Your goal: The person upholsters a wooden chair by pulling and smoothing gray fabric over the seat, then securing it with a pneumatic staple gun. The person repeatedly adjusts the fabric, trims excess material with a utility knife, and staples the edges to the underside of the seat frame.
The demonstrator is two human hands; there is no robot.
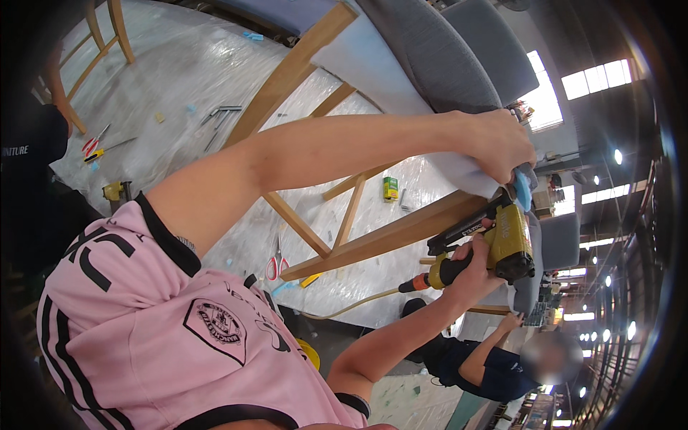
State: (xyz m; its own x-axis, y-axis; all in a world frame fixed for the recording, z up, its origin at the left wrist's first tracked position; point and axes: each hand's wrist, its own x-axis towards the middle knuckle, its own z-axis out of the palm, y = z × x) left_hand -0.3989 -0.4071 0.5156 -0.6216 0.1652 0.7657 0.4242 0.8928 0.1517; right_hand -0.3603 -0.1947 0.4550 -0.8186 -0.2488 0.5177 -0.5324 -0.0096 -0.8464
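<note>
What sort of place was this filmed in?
Probably a furniture upholstery workshop. The right hand holds a yellow pneumatic staple gun with an air hose; wooden chair framing and grey upholstery are close by, over a plastic-covered worktable.

A film-covered table [175, 68] bears red-handled scissors [279, 257], a green-and-yellow box [390, 188] — and slim metal strips [230, 108].

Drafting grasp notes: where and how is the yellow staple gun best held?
Likely the staple gun by its black grip, from below in the picture, as the right hand does: the grip is slim enough to wrap, the hose leaves its end, and the magazine lies along the opposite side.
</note>
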